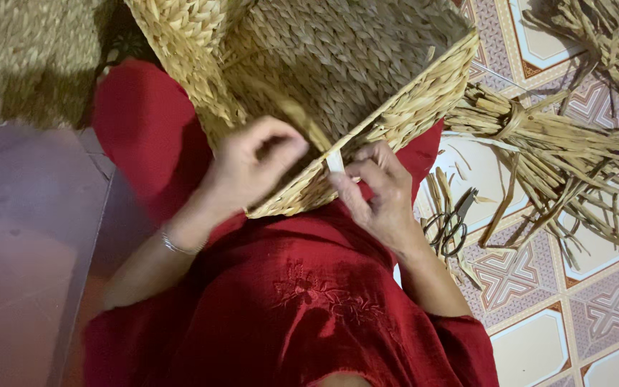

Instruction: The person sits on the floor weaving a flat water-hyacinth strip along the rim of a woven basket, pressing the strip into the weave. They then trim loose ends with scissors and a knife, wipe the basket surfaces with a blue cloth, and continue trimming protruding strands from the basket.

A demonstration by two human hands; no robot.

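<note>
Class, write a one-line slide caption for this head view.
Two bare hands, left hand and right hand, weave a pale strip into a rectangular straw basket's rim.

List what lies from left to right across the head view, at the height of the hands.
Grey mat → left hand → pale strip on the basket rim → right hand → scissors → bundle of dried straw. Both hands work at the rim of the woven basket.
</note>
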